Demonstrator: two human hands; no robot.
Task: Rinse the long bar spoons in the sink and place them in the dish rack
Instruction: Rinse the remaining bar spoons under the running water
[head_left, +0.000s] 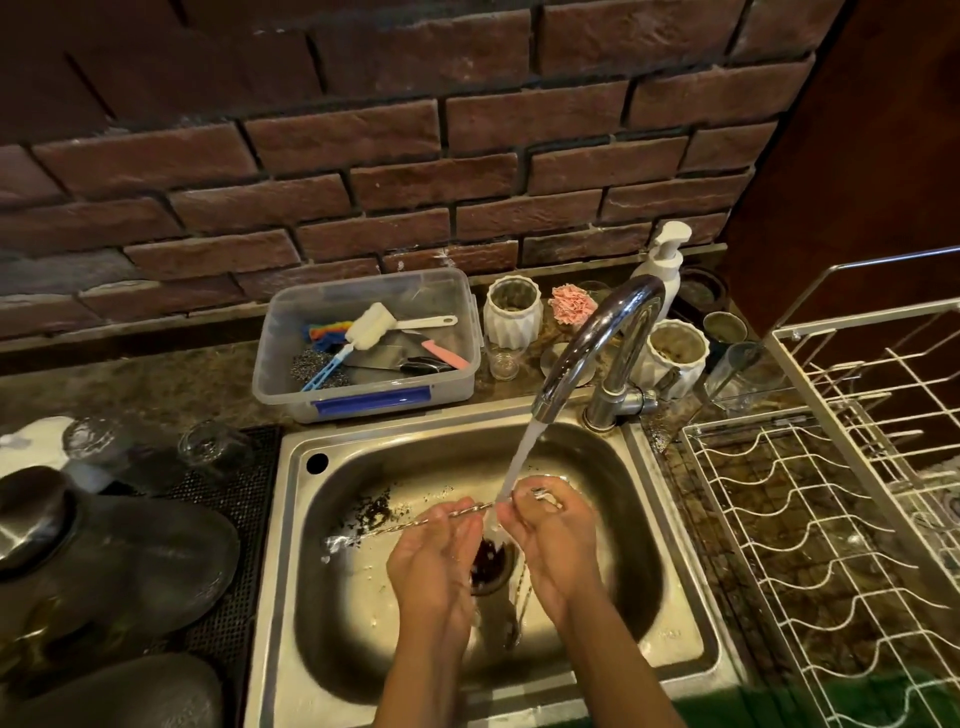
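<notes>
Over the steel sink (691, 649), both my hands hold one long twisted bar spoon (415, 524) level under the running tap water (519, 457). My left hand (436, 561) grips its middle. My right hand (556, 540) pinches the right end where the stream lands. The spoon's left end (337, 543) sticks out over the basin. Another bar spoon (517, 618) lies on the sink floor by the drain (488, 566), between my wrists. The white wire dish rack (810, 545) stands to the right of the sink, with nothing in its lower tier.
The chrome faucet (597, 338) arches over the basin. A clear plastic box (363, 343) of brushes sits behind the sink. White jars (511, 312), glasses and a soap pump (662, 265) line the brick wall. Upturned glasses (208, 447) and dark dishes (119, 551) rest on the left mat.
</notes>
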